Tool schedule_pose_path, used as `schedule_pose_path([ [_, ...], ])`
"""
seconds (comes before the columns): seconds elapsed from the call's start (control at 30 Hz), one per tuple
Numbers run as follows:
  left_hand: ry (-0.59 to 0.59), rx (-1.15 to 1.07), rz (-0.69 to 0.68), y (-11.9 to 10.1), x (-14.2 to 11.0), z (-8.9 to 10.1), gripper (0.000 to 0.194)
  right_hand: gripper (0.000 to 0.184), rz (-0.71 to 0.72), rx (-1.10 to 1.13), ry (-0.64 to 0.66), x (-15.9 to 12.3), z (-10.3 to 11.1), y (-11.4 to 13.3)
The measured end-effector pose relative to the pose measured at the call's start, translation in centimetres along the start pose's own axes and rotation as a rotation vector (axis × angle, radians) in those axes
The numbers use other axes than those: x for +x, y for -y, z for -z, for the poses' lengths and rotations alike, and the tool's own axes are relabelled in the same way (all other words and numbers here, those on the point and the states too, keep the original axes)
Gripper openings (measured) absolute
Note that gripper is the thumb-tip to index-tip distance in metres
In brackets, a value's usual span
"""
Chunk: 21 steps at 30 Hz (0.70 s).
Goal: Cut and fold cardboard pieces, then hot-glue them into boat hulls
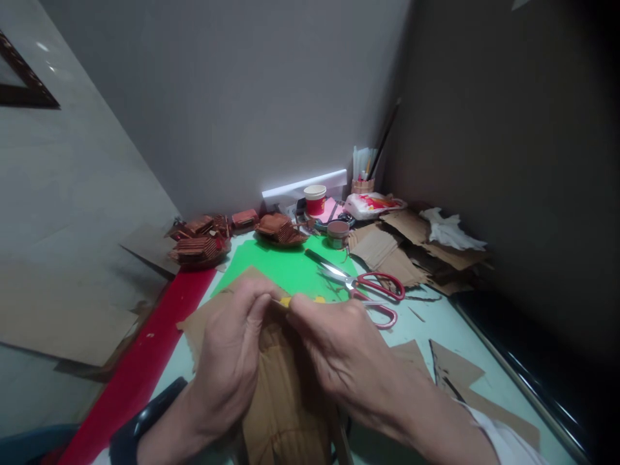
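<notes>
My left hand [232,342] is closed, thumb and fingertips pressed together at the edge of brown cardboard [285,387]. The creased cardboard extends below both hands towards me, and another flat part of brown cardboard [196,320] shows behind my left hand. My right hand [339,339] is closed around a slim yellow object [301,301]. Its tip meets my left fingertips; my fingers hide what kind it is. Just beyond my right hand lie red-handled scissors [356,283], blades spread, partly over a green sheet [266,265].
Brown stacked pieces [194,248] and a similar pile [281,229] stand at the back. Behind the scissors are a small jar [338,234], a red-and-white cup [315,200] and a brush holder [363,186]. Cardboard scraps [387,252] lie right, beside a black glossy panel [523,361].
</notes>
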<state>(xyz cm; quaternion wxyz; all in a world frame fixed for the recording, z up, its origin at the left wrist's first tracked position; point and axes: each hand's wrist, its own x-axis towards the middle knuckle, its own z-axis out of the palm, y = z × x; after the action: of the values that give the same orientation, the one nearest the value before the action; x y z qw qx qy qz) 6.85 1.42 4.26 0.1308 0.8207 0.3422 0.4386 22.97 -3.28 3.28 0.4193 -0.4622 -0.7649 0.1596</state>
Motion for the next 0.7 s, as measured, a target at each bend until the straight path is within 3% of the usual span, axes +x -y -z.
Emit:
schedule_pose_path([
  [0.23,-0.049,0.087,-0.020,-0.3,-0.1,0.1,0.019,0.021,0.031,-0.052,-0.062,0.0,-0.4,0.2],
  [0.43,-0.093,0.099,-0.031,-0.2,0.4,0.3,0.019,0.024,-0.119,-0.006,-0.116,0.3,0.3,1.0],
  [0.7,-0.154,0.143,0.072,-0.3,1.2,1.3,0.020,0.027,-0.227,0.182,-0.464,0.2,0.5,-0.3],
])
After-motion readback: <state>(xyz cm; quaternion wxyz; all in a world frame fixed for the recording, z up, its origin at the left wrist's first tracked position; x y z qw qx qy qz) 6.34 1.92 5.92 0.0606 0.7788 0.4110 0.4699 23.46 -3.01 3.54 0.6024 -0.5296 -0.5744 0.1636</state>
